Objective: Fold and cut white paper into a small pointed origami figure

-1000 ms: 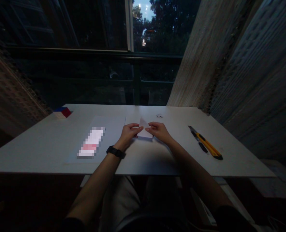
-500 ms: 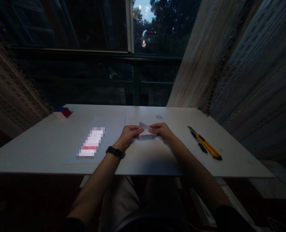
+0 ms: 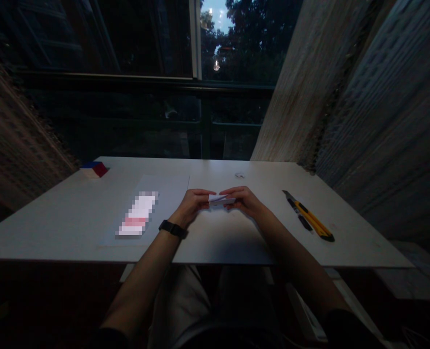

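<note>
"Two hands at work, then. What are they doing?"

"Both grip a folded white paper (image 3: 217,199). The left hand (image 3: 196,199) pinches its left end between thumb and fingers, and the right hand (image 3: 244,199) pinches the other end the same way."

"Where is the paper on the desk (image 3: 215,245)?"

"About midway between the left and right edges, in from the near edge. I can't tell whether it touches the top or is held just above it. It looks narrow from here, with a slanting fold line across it."

"Anything on the wrists?"

"A black watch (image 3: 173,229) on the left one."

"And around them?"

"A flat white sheet (image 3: 176,186) lies left of the left hand, reaching toward the near edge. On it is a bright oblong thing (image 3: 137,215), blurred out. A blue, white and red cube (image 3: 94,169) sits by the far left corner."

"Toward the right edge?"

"A yellow cutter (image 3: 315,222), with a black pen (image 3: 302,217) close alongside. Near the far edge, beyond the right hand, lies something small (image 3: 240,175), too indistinct to name."
</note>
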Demonstrator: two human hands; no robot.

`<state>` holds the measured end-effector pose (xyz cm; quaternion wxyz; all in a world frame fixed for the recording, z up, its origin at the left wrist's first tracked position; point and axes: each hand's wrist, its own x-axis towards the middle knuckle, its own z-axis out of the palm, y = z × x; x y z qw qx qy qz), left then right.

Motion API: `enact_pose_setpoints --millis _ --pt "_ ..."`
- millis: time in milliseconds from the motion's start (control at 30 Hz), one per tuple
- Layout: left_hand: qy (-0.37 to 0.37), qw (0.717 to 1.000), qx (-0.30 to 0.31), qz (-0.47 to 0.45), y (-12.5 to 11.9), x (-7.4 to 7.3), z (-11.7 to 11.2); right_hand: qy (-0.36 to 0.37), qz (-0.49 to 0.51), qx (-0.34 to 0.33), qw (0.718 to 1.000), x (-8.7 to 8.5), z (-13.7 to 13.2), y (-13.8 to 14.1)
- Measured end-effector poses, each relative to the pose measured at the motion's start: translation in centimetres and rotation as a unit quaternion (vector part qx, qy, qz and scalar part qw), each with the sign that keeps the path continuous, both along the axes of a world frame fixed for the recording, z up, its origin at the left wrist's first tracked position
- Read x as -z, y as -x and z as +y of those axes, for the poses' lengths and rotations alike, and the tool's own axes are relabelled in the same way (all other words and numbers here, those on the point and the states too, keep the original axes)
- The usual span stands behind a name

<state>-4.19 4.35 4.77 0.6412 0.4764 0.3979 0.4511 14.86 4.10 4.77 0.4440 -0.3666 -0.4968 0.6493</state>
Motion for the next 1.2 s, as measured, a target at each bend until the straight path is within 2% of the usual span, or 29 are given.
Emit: enact_pose_setpoints --millis 200,300,467,767,900,1067,1133,1200 --pt "0.016 0.999 0.0 -0.046 0.0 -0.1 0.0 -0.002 0.002 -0.016 1.0 -0.2 -0.2 0.0" --pt "0.016 0.998 0.009 -0.052 0.0 -0.1 0.0 -0.014 -0.023 0.035 0.999 0.1 0.0 0.5" --pt "0.0 1.0 -0.009 -0.029 0.0 0.1 0.2 -0.064 -0.093 0.109 0.988 0.5 0.4 1.1" --pt "-0.028 0.999 -0.033 0.028 -0.3 0.3 0.3 -0.173 -0.189 0.172 0.951 0.6 0.7 1.0" --pt "-0.063 0.996 -0.015 0.062 -0.3 0.4 0.2 -0.196 -0.24 0.163 0.937 0.4 0.6 0.8" --pt "-0.127 0.989 0.002 0.079 -0.2 0.5 0.1 -0.181 -0.243 0.132 0.944 0.5 0.3 0.8" --pt "-0.134 0.987 -0.022 0.084 -0.3 0.5 0.2 -0.174 -0.227 0.132 0.949 0.8 0.4 1.0" --pt "-0.131 0.985 -0.071 0.089 -0.4 0.6 0.3 -0.169 -0.218 0.134 0.952 1.1 0.4 1.1"
